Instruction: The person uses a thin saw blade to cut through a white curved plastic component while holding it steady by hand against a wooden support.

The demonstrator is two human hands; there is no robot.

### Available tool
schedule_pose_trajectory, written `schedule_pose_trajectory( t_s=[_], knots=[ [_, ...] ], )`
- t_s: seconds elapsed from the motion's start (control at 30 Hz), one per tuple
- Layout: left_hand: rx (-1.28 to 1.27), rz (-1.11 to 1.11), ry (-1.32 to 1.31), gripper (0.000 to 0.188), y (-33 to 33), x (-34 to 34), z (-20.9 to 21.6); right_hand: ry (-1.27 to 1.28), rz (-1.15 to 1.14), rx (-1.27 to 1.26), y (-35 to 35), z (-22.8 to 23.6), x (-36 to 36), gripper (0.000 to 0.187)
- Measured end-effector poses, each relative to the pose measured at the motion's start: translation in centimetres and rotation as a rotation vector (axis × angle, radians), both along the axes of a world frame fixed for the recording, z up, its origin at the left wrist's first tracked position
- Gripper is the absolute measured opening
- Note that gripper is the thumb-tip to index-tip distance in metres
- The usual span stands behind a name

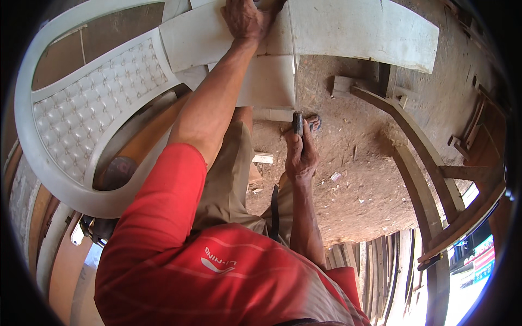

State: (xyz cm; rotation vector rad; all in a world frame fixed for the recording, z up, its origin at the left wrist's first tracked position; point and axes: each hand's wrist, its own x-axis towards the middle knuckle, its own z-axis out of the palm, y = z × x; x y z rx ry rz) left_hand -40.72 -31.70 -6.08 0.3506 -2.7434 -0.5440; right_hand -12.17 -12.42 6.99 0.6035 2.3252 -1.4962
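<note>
A long pale, slightly curved board (364, 30) lies crosswise in front of me. My left hand (247, 22) rests on it at the top edge of the view, its fingertips cut off, so its grip cannot be made out. Lower down, my right hand (302, 155) is closed around the black handle of a handsaw (297, 124). The saw's blade is edge-on, a thin line running up across the board just right of my left hand. Beneath the board is a pale squarish support (266, 81).
A white-coated chair frame with a tufted back panel (100, 89) stands close on my left. To the right rises a curved wooden frame (416, 130). Stacked wood strips (380, 271) stand at lower right. Scraps lie on the dirt floor (348, 206) near my foot (313, 122).
</note>
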Motion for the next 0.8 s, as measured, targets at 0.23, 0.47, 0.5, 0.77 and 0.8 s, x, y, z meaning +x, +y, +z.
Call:
schedule_pose_trajectory(
  t_s=[0.23, 0.47, 0.5, 0.77, 0.8],
  knots=[
    [-0.055, -0.018, 0.058, 0.051, -1.1, 0.1, -1.9, -0.069, -0.082, -0.077, -0.8, -0.8, -2.4, 0.041],
    [-0.027, 0.007, 0.013, 0.054, 0.2, -0.2, 0.8, -0.028, -0.069, -0.103, 0.1, -1.7, 0.4, 0.040],
    [-0.031, 0.006, 0.022, 0.055, 0.3, 0.0, 0.6, 0.019, -0.004, -0.009, -0.3, -1.5, -1.5, 0.041],
    [-0.029, -0.019, 0.089, 0.056, -0.2, 0.2, -0.4, 0.157, -0.026, -0.013, -0.9, -1.1, -2.4, 0.043],
    [-0.044, -0.022, 0.106, 0.056, -0.1, 0.1, -0.4, 0.173, -0.078, -0.062, -1.0, -0.7, -2.0, 0.043]
  ],
)
